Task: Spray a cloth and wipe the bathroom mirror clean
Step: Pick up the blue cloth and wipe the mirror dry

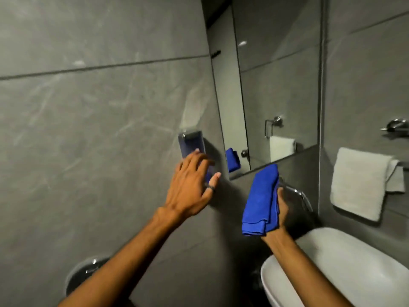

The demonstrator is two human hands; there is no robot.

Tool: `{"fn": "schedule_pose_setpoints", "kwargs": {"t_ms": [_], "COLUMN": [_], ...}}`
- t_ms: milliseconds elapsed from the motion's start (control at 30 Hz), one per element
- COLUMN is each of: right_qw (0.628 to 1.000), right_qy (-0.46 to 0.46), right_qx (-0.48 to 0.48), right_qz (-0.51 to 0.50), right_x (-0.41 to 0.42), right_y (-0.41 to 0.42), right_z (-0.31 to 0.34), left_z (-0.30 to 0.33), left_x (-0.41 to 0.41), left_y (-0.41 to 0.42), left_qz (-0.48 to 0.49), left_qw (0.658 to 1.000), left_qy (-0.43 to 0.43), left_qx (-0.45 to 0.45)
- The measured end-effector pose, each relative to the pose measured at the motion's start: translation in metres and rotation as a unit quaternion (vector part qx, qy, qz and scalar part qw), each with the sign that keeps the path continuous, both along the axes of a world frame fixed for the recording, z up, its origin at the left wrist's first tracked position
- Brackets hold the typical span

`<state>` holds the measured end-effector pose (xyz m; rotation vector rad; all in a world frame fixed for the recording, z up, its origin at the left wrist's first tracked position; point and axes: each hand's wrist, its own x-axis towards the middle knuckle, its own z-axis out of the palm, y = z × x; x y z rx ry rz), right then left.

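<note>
1. I am reaching my left hand (190, 185), fingers spread, onto the wall-mounted dispenser (191, 144) just above it; its long axis is upright.
2. I am clutching the folded blue cloth (261, 200) in my right hand (282, 207), just beside the left; the mirror (276, 85) is hanging directly above.

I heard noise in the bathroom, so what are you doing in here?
A person is getting ready to clean the mirror. The right hand holds a folded blue cloth up just below the mirror's bottom edge, above the white sink. The left hand reaches with spread fingers toward a clear holder on the grey wall, but it is too blurry to tell what is inside. The cloth is not on the glass yet. A white towel hangs to the right.
</note>
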<state>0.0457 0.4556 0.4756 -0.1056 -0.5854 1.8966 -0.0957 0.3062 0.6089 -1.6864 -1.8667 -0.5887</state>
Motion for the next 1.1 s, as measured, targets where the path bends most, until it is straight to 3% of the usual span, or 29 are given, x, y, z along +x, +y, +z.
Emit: {"fn": "schedule_pose_setpoints", "kwargs": {"t_ms": [67,133,200,267,300,333,367,467,567,700,833,1000,1100], "right_qw": [0.997,0.98,0.924,0.801,0.707,0.622,0.569,0.514,0.511,0.569,0.575,0.623,0.674], "right_qy": [-0.035,-0.099,-0.165,-0.264,-0.33,-0.384,-0.416,-0.441,-0.443,-0.441,-0.439,-0.455,-0.467], "right_qx": [0.002,0.074,0.219,0.393,0.462,0.503,0.522,0.543,0.533,0.471,0.459,0.356,0.261], "right_qz": [-0.071,-0.159,-0.268,-0.366,-0.423,-0.461,-0.48,-0.496,-0.509,-0.51,-0.516,-0.528,-0.51], "right_x": [-0.014,-0.03,-0.057,-0.089,-0.105,-0.119,-0.129,-0.134,-0.109,-0.066,-0.028,0.011,0.031], "right_y": [0.038,0.063,0.077,0.096,0.107,0.113,0.117,0.141,0.183,0.244,0.302,0.363,0.385], "right_z": [0.027,0.062,0.083,0.088,0.086,0.079,0.071,0.055,0.05,0.061,0.072,0.069,0.065], "left_z": [0.047,0.092,0.133,0.166,0.178,0.182,0.183,0.17,0.168,0.171,0.172,0.172,0.173], "left_x": [-0.008,-0.016,-0.027,-0.041,-0.049,-0.057,-0.063,-0.081,-0.083,-0.088,-0.09,-0.093,-0.092], "left_y": [0.028,0.059,0.086,0.11,0.122,0.126,0.131,0.145,0.152,0.154,0.156,0.157,0.158], "left_qz": [0.009,0.022,0.054,0.098,0.115,0.132,0.146,0.164,0.158,0.163,0.17,0.174,0.167], "left_qw": [0.997,0.994,0.988,0.975,0.968,0.96,0.954,0.937,0.928,0.924,0.916,0.911,0.91], "left_qy": [0.07,0.105,0.141,0.192,0.217,0.236,0.249,0.28,0.301,0.305,0.32,0.329,0.335], "left_qx": [0.016,0.021,0.027,0.047,0.058,0.068,0.08,0.13,0.149,0.166,0.173,0.176,0.181]}}
